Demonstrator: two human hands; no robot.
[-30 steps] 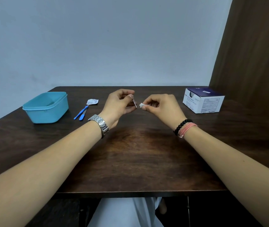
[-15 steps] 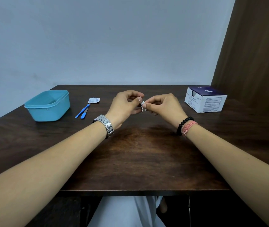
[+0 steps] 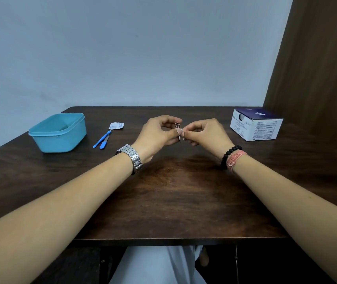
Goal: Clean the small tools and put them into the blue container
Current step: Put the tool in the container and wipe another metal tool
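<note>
a thin metal tool [image 3: 178, 132], something like small tweezers or a pin, stands roughly upright above the middle of the table [image 3: 175, 193], pinched in the left hand [image 3: 159, 134] with its looped top showing above the thumb. the right hand [image 3: 206, 133] meets it from the other side, fingertips closed on a small white wipe [image 3: 182, 133] pressed against the shaft; the two hands are touching at the tool. the step looks like wiping. to do it well, i'd keep the left pinch firm near the top, draw the wipe along the whole length down to the tip, and turn the tool so every side gets covered. the blue container [image 3: 58, 132] sits open, well off to the left. between it and the hands lie two blue-handled tools [image 3: 102, 139] and a torn wipe packet [image 3: 116, 126]. a box [image 3: 255, 126] rests on the far right.
</note>
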